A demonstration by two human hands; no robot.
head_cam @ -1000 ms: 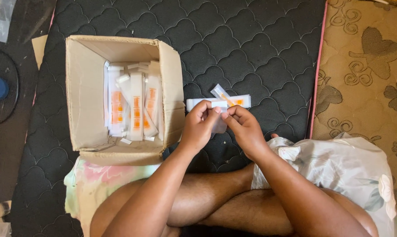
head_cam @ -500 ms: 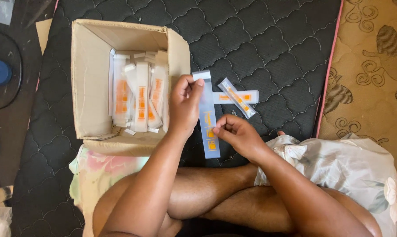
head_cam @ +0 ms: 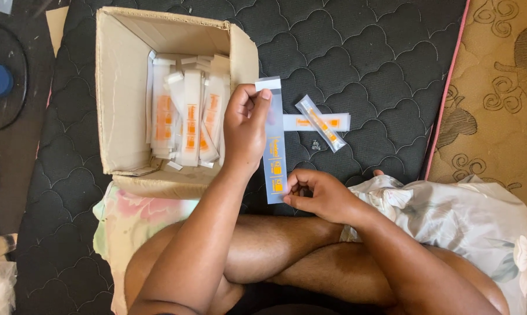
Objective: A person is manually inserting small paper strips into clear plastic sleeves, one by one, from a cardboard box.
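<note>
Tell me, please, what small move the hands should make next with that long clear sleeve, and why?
Probably open the sleeve's top end. The left hand pinches it near the white flap, the right hand steadies the bottom, and it looks flat and empty, unlike the two filled packets lying crossed on the mat.

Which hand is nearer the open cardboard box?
Left. The left hand holds the top of a clear sleeve right beside the cardboard box; the right hand grips the sleeve's bottom end, farther from the box.
</note>
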